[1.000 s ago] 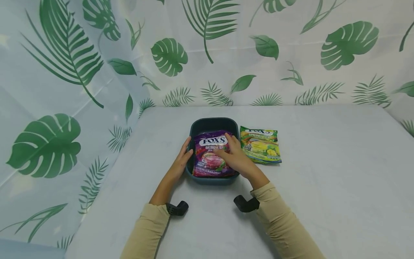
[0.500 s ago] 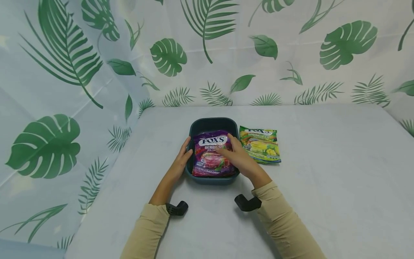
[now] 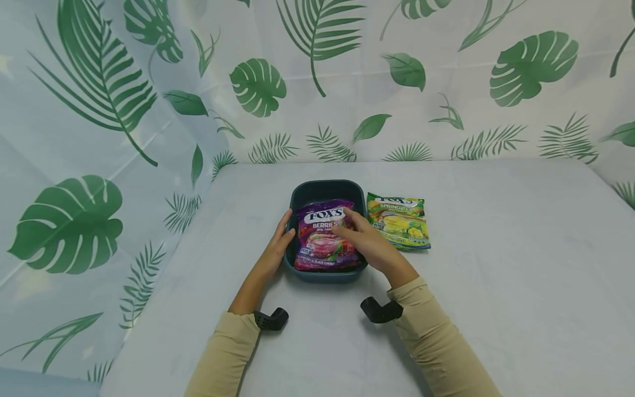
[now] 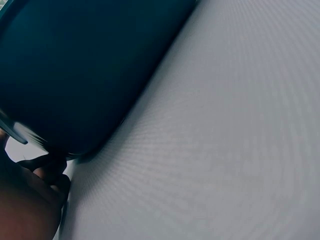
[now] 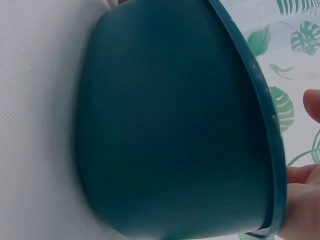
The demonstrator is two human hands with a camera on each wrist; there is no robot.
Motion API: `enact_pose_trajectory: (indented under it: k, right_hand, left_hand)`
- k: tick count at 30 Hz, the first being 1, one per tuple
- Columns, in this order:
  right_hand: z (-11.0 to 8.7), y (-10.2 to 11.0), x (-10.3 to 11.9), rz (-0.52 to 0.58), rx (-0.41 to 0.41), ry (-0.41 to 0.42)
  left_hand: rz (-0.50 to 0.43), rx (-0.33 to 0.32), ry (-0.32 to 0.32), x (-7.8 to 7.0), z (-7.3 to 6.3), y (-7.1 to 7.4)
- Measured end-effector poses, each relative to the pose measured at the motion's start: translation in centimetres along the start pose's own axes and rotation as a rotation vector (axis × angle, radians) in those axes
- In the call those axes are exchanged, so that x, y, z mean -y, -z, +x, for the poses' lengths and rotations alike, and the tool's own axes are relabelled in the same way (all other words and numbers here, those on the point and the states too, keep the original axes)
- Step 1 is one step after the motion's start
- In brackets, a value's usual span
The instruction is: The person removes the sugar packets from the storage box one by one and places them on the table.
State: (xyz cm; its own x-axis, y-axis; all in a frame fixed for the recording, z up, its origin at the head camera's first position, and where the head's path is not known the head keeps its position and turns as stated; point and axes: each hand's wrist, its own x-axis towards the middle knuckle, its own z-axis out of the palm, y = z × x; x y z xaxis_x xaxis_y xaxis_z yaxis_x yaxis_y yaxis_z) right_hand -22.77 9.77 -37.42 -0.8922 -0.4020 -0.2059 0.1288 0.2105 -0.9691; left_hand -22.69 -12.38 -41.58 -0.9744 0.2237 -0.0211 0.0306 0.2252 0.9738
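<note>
In the head view, a purple Fox's Berries candy bag [image 3: 321, 245] lies face up inside a dark teal plastic bin [image 3: 329, 278]. My left hand [image 3: 270, 253] lies along the bin's left side, its thumb and index fingertip right at the rim. The left wrist view shows those fingers [image 4: 50, 172] against the bin's outer wall. My right hand [image 3: 373, 245] reaches over the right rim, thumb and index finger extended over the candy bag's right part. Its other fingers are hidden. In the right wrist view the thumb [image 5: 313, 104] stands apart from the fingers, above the rim.
A green and yellow Fox's Spring Tea candy bag [image 3: 403, 223] lies on the white table [image 3: 506, 248], just right of the bin. A leaf-printed curtain [image 3: 337, 105] hangs behind the table and down its left side.
My right thumb and index finger have shifted slightly over the purple candy bag, and the bag has moved very slightly. My left hand and the bin have stayed in place.
</note>
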Motion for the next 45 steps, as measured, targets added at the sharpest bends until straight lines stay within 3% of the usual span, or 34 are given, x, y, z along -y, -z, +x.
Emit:
enact_pose_trajectory:
  k: [9, 12, 16, 21, 28, 34, 45]
  right_hand:
    - [0.0, 0.3, -0.2, 0.011, 0.014, -0.054]
    - [-0.1, 0.1, -0.2, -0.018, 0.014, -0.068]
    - [-0.2, -0.1, -0.2, -0.091, 0.017, -0.091]
    - [-0.3, -0.2, -0.1, -0.123, 0.041, -0.082]
    - [-0.3, -0.2, -0.3, -0.103, 0.057, -0.062]
    - [-0.3, -0.2, -0.4, -0.110, 0.044, -0.045]
    - [-0.2, -0.4, -0.2, -0.142, 0.000, -0.050]
  left_hand:
    - [-0.002, -0.009, 0.003, 1.3, 0.8, 0.2]
    - [-0.004, -0.017, -0.012, 2.7, 1.5, 0.3]
    - [0.000, -0.025, -0.031, 3.0, 1.5, 0.2]
    - [-0.013, -0.014, -0.027, 2.5, 1.3, 0.3]
    - [-0.011, 0.004, -0.018, -0.2, 0.0, 0.0]
    - [-0.003, 0.006, -0.013, -0.2, -0.1, 0.0]
    - [0.001, -0.025, -0.028, 3.0, 1.4, 0.2]
